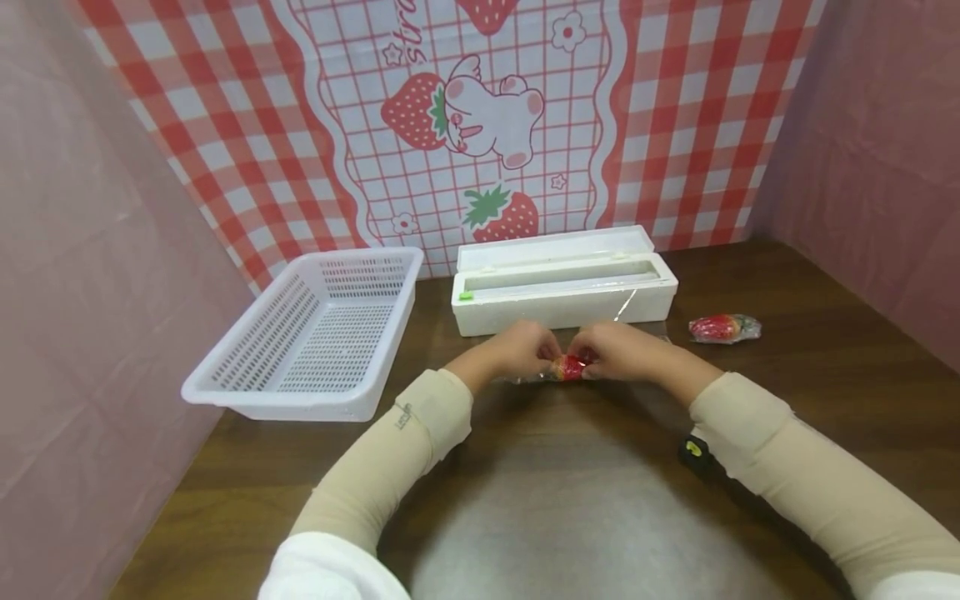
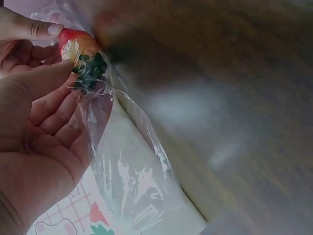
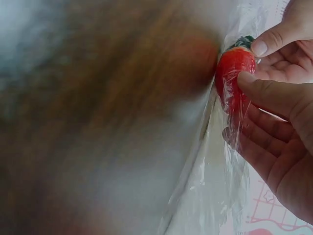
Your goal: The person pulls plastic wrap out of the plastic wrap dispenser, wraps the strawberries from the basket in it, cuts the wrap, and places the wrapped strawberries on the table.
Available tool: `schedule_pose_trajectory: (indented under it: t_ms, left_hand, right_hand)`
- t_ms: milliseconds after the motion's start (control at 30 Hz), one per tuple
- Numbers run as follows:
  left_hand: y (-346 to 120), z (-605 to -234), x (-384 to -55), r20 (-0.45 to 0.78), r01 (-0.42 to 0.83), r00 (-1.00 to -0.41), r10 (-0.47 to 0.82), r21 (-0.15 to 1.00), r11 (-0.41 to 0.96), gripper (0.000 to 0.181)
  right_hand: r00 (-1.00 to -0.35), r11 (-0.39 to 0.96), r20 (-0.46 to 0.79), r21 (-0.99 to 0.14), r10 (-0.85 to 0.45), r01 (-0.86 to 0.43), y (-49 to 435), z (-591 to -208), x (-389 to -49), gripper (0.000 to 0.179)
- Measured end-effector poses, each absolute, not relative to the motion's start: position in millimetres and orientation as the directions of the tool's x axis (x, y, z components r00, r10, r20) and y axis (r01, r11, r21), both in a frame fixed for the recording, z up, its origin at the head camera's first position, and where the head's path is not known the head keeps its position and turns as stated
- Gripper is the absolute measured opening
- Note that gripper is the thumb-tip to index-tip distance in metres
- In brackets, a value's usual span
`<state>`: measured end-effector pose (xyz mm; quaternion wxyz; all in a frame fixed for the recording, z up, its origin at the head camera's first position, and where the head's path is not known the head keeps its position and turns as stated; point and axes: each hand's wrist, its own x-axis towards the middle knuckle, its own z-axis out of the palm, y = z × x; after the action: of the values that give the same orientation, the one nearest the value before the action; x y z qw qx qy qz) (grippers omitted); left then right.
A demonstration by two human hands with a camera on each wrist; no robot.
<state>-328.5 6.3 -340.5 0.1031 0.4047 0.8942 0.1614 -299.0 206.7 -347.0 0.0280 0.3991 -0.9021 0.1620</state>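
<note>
A red strawberry [image 1: 570,367] with green leaves is held between my two hands, just above the table in front of the long white box. Clear plastic film [image 2: 132,181] lies around it and trails off past both ends. My left hand [image 1: 522,348] pinches the leafy end, its thumb by the green leaves [image 2: 92,71] in the left wrist view. My right hand [image 1: 618,352] grips the red body, the thumb pressing on the film-covered strawberry [image 3: 234,73] in the right wrist view. In the head view the fingers hide part of the fruit.
Behind the hands stands an open white film box [image 1: 558,310] with a roll inside and its lid raised. A white slotted basket [image 1: 277,400] is at left. One film-wrapped strawberry [image 1: 723,328] lies at right. A small black object [image 1: 693,452] sits by the right sleeve.
</note>
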Motion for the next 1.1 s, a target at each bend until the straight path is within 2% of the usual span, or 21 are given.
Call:
schedule_pose_trajectory:
  t_ms: [200,300,500,733,933,1100]
  left_hand:
    - [10,-343,-335,0.055,0.740,-0.643,0.764,0.303,0.601,0.029]
    - [12,-344,-338,0.101,0.764,-0.628,0.772,0.271,0.586,0.028]
    - [14,-345,-341,0.087,0.762,-0.623,0.778,0.295,0.577,0.021]
    - [18,-345,-348,0.082,0.741,-0.651,0.754,0.284,0.609,0.013]
    - [21,-342,-353,0.041,0.708,-0.688,0.725,0.257,0.658,0.016]
    - [22,-344,-355,0.067,0.688,-0.717,0.694,0.229,0.688,0.019]
  right_hand:
    - [-0.622,0.549,0.239,-0.310,-0.745,-0.776,210,-348,-308,0.022]
    - [-0.607,0.530,0.249,-0.313,-0.755,-0.788,212,-349,-314,0.020]
    - [-0.656,0.570,0.210,-0.350,-0.725,-0.743,216,-351,-323,0.011]
    - [-0.692,0.620,0.289,-0.307,-0.662,-0.722,211,-354,-327,0.014]
    - [-0.698,0.646,0.308,-0.266,-0.646,-0.716,205,-354,-331,0.016]
    - [-0.734,0.665,0.294,-0.310,-0.612,-0.679,203,-352,-336,0.013]
